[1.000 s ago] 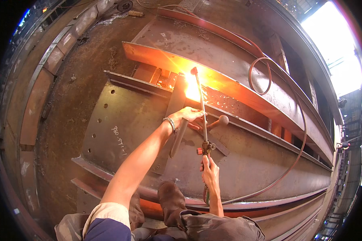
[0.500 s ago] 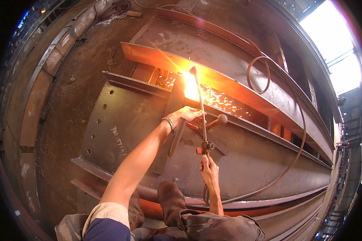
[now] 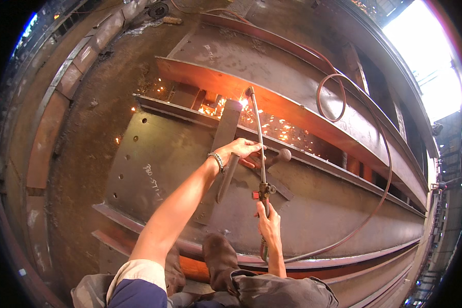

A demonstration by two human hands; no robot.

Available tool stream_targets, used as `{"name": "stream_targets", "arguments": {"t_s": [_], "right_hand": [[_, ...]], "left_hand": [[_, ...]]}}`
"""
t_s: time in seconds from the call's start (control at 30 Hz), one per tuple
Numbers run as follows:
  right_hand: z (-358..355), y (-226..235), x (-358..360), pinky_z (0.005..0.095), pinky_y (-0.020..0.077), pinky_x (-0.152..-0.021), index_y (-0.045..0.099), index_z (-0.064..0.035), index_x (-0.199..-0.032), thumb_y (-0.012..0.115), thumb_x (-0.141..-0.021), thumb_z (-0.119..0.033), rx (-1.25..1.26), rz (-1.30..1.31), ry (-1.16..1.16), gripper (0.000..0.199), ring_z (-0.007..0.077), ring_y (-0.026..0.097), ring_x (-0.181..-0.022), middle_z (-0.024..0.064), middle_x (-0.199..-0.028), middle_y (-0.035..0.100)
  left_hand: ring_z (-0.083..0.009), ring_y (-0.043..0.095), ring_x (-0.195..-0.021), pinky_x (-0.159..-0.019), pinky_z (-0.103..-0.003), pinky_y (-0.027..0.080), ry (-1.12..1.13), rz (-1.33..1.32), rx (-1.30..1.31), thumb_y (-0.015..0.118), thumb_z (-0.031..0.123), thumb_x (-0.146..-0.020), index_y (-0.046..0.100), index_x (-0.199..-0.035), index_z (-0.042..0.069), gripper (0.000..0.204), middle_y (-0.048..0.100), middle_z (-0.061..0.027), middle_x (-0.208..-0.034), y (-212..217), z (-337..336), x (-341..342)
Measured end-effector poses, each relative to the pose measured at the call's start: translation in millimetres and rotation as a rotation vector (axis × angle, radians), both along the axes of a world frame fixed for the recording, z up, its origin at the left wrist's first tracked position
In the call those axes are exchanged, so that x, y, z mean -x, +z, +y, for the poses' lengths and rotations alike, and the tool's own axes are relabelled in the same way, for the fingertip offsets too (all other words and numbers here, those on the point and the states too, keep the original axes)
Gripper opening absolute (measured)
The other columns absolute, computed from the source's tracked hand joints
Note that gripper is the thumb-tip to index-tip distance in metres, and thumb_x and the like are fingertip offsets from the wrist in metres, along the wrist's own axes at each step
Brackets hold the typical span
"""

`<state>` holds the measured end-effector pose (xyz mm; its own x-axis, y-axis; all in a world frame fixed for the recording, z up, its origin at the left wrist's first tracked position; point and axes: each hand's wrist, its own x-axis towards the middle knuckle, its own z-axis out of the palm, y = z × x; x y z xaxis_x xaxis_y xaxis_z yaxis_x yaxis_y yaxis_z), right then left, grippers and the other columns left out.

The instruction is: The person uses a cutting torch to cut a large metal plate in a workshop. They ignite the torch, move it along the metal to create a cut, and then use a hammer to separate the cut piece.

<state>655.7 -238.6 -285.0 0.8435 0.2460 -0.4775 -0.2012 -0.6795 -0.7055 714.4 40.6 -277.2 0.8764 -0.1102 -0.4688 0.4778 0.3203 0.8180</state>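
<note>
My right hand (image 3: 269,225) grips the handle of a long cutting torch (image 3: 258,143), just below its red valve knob. The torch tube runs up and away to a burning tip (image 3: 248,95) at the far edge of a big rusty steel beam (image 3: 154,169); sparks (image 3: 272,126) scatter around it. My left hand (image 3: 239,150), with a bracelet at the wrist, rests on the beam and steadies the torch tube with its fingers. A flat steel bar (image 3: 225,128) lies under that hand, and a hammer-like tool (image 3: 278,156) lies right beside it.
A reddish hose (image 3: 382,169) loops from the torch across the beams to the right. A second long beam (image 3: 292,66) lies beyond the cut. Packed dirt floor (image 3: 82,128) and rails lie on the left. My dark shoes (image 3: 218,259) stand on the beam's near flange.
The bright glare at the torch tip has shrunk to a small flame and scattered sparks. Both hands have kept their hold; the torch has barely shifted.
</note>
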Motion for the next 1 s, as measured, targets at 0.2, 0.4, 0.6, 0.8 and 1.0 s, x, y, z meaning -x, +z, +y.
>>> {"name": "stream_targets", "arguments": {"t_s": [0.2,0.4,0.6,0.8,1.0], "right_hand": [[7.8,8.9,-1.0,0.0352,0.0524,-0.068,0.067,-0.0021,-0.116,0.070,-0.089,-0.020,-0.027,-0.085,0.006,0.033,0.0173,0.063,-0.069,0.0118,-0.077,0.067],[10.9,9.6,8.4,0.0300,0.0507,-0.065,0.068,-0.0047,-0.124,0.068,-0.084,-0.007,-0.156,-0.202,-0.042,0.040,0.0105,0.061,-0.069,0.0064,-0.081,0.069],[2.8,3.2,4.5,0.0276,0.0430,-0.054,0.068,-0.0058,-0.128,0.067,-0.082,-0.005,-0.202,-0.227,-0.095,0.046,0.0056,0.050,-0.060,0.0001,-0.073,0.057],[-2.1,1.2,3.1,0.0261,0.0415,-0.053,0.067,-0.0055,-0.130,0.066,-0.082,-0.005,-0.261,-0.287,-0.103,0.048,0.0042,0.048,-0.058,-0.0001,-0.073,0.059],[-4.7,4.9,-0.3,0.0261,0.0426,-0.053,0.068,-0.0067,-0.130,0.067,-0.083,-0.006,-0.285,-0.277,-0.103,0.048,0.0042,0.050,-0.058,0.0011,-0.074,0.062]], "left_hand": [[-0.0228,0.070,-0.115,-0.092,-0.037,0.059,-0.144,-0.104,-0.001,0.053,0.050,-0.106,0.059,-0.144,0.013,0.054,0.071,-0.0067,-0.129,16.0,6.1,-3.2],[-0.0214,0.070,-0.110,-0.097,-0.037,0.051,0.185,-0.057,-0.094,0.045,0.063,-0.104,0.065,-0.133,0.003,0.069,0.074,-0.0093,-0.119,60.2,21.2,49.7],[-0.0167,0.067,-0.083,-0.083,-0.029,0.049,0.405,-0.380,-0.261,0.039,0.059,-0.108,0.061,-0.081,0.009,0.061,0.067,-0.0070,-0.076,75.8,-29.8,100.7],[-0.0094,0.046,-0.055,-0.056,-0.030,0.040,0.349,-0.109,-0.339,0.041,0.061,-0.107,0.042,-0.068,0.012,0.062,0.047,0.0016,-0.060,77.0,-37.0,105.5],[-0.0083,0.043,-0.063,-0.064,-0.027,0.039,0.259,-0.117,-0.270,0.036,0.051,-0.111,0.045,-0.077,0.012,0.052,0.044,0.0028,-0.065,83.4,-42.2,173.8]]}}
